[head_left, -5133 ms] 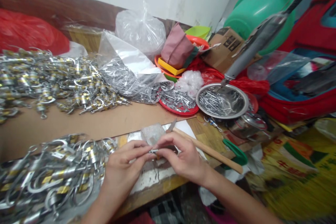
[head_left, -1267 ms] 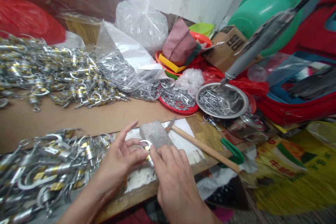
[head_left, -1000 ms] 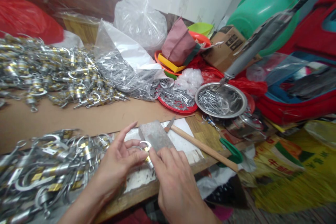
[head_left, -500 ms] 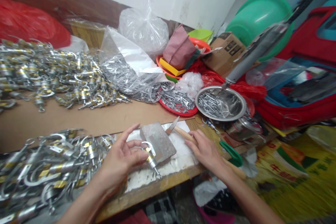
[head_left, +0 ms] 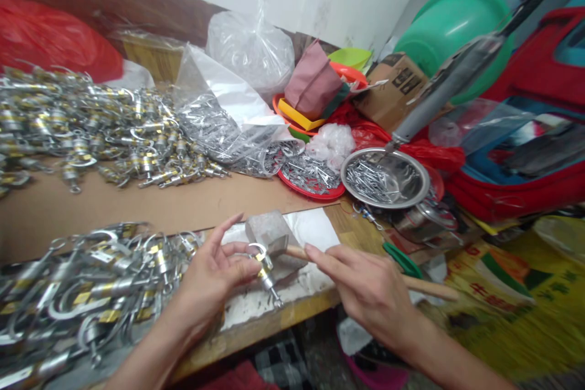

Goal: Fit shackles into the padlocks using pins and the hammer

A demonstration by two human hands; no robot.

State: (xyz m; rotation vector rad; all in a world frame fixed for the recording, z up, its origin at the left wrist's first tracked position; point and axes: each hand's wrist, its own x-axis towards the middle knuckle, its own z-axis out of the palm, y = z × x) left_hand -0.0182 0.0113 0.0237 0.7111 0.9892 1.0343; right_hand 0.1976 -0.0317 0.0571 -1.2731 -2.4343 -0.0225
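My left hand [head_left: 214,283] pinches a small silver padlock [head_left: 262,265] with a key in it, holding it at the near edge of a grey metal block. My right hand [head_left: 365,289] is closed round the wooden handle of a hammer [head_left: 427,286], whose grey head [head_left: 269,231] sits just above the block, beside the padlock. Both hands are over the front edge of the brown table [head_left: 192,204].
Heaps of silver padlocks lie at the near left [head_left: 86,283] and far left [head_left: 91,128]. A clear bag of keys [head_left: 219,122], a red tray of metal parts [head_left: 311,177] and a steel bowl of pins [head_left: 384,178] stand behind. Green-handled scissors [head_left: 402,259] lie right of the hammer.
My right hand left the padlock, reached right to the hammer handle, gripped it and swung the hammer head over to the padlock. My left hand kept holding the padlock.
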